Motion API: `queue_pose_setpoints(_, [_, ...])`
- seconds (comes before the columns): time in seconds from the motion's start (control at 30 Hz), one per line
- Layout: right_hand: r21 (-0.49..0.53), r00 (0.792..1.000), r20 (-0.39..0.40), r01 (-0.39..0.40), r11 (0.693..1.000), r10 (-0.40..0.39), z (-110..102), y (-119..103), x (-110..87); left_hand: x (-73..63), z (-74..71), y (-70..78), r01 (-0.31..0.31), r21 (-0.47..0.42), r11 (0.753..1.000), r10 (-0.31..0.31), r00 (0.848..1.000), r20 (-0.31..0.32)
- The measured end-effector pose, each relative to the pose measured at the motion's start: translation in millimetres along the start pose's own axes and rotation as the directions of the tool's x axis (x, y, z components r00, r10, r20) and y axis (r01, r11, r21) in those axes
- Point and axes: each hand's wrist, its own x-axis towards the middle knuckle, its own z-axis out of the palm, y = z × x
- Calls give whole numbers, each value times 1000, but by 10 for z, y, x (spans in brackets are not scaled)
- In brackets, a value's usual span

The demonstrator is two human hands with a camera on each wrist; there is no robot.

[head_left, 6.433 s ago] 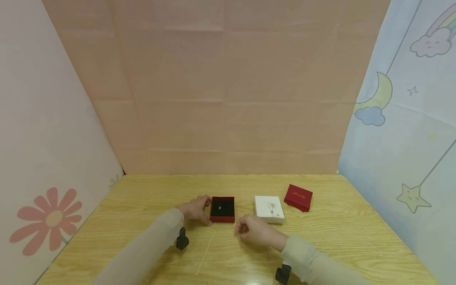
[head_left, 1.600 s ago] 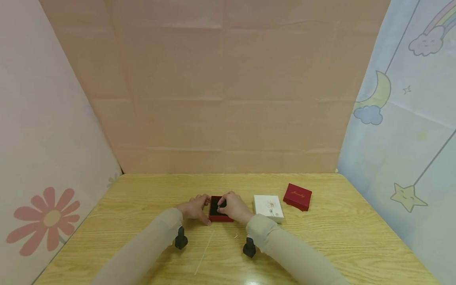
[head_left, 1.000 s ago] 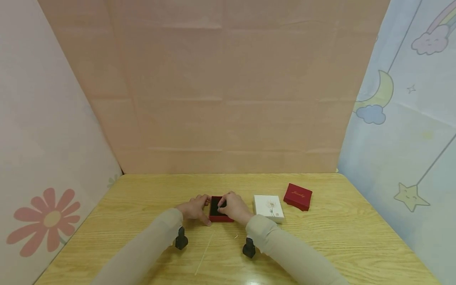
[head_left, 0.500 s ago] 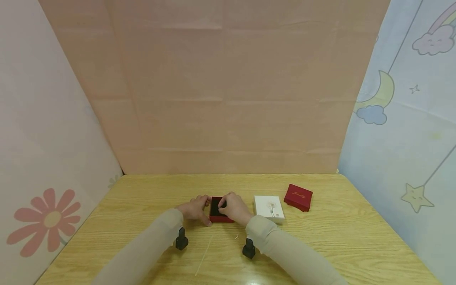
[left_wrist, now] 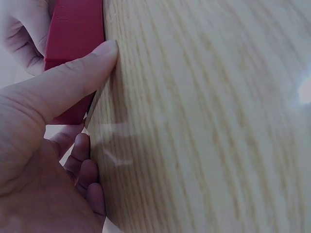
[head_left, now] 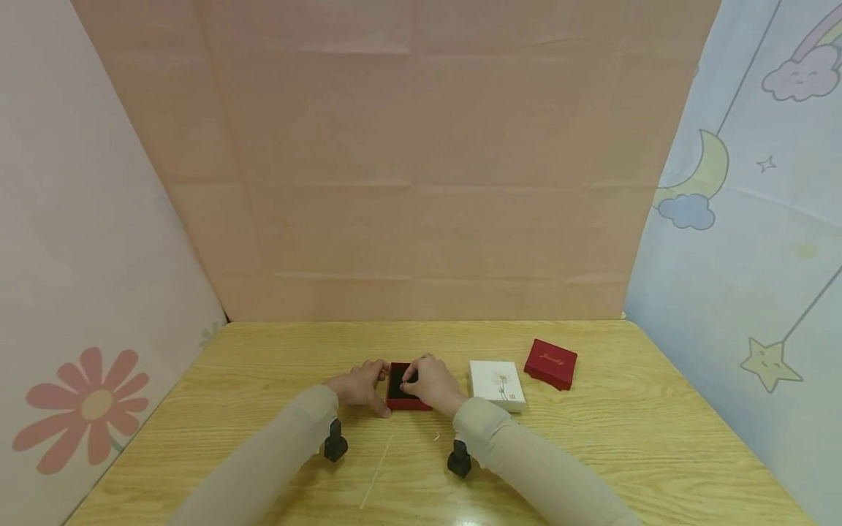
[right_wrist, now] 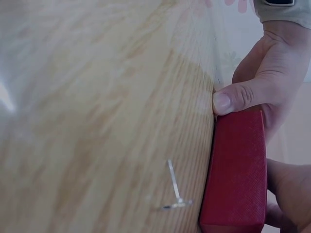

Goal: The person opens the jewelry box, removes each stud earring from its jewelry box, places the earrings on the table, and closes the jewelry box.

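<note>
An uncovered red jewelry box point(head_left: 409, 404) with a black lining sits mid-table. At its left side my left hand point(head_left: 358, 383) grips it, the thumb by the near corner and the fingers along the far part; the left wrist view shows this thumb crossing the red wall point(left_wrist: 77, 29). Over the lining, my right hand point(head_left: 430, 381) brings thumb and index finger together in a pinch where a small star-shaped earring lay earlier; the fingertips mostly hide the earring. On the table before the box lies a small metal stud point(right_wrist: 175, 187) with a thin post and crosspiece.
Right of the box stands a white box point(head_left: 496, 383) with a flower print. Beyond it a red lid point(head_left: 551, 363) with gold lettering lies askew. A thin pale strand point(head_left: 377, 471) stretches toward the near edge. Walls of cloth enclose the table.
Since the oldest frame my right hand has moved from the table into the red box, and the small stud shows where it was. In the last second both hands stay nearly still.
</note>
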Motion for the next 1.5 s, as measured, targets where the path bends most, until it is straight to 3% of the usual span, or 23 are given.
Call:
queue_pose_setpoints(1.0, [38, 999, 19, 26, 999, -27, -66, 31, 5, 12, 16, -12, 5, 1, 1000, -5, 1000, -13])
queue_pose_setpoints(1.27, [99, 999, -9, 50, 994, -50, -272, 0, -86, 5, 15, -13, -8, -5, 1000, 8, 1000, -21])
queue_pose_setpoints(1.5, [172, 998, -34, 52, 984, -47, -507, 7, -285, -5, 10, -22, -16, 2, 1000, 16, 1000, -21])
